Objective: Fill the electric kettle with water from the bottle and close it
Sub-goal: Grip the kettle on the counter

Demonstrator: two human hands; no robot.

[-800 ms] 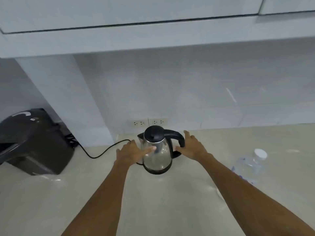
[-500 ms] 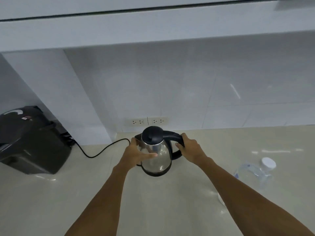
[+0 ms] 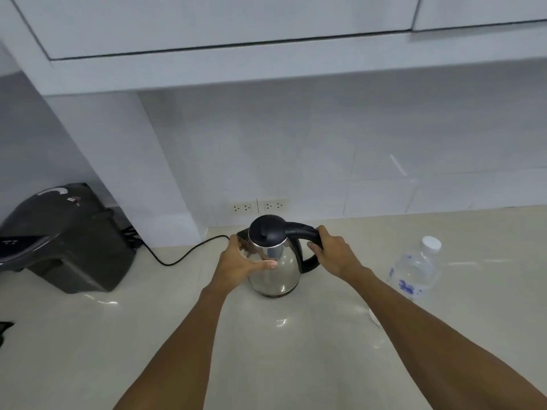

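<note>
Now your right hand (image 3: 334,253) has a closed grip on the handle of the lidded kettle (image 3: 275,258), mid-counter (image 3: 296,365); your left hand (image 3: 239,260) cups its body; the bottle (image 3: 414,273) stands at 3 o'clock.

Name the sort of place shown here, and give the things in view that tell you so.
Most likely a home kitchen: a stainless electric kettle stands on a pale countertop, wall sockets sit in a tiled backsplash, and white cupboards hang overhead.
</note>
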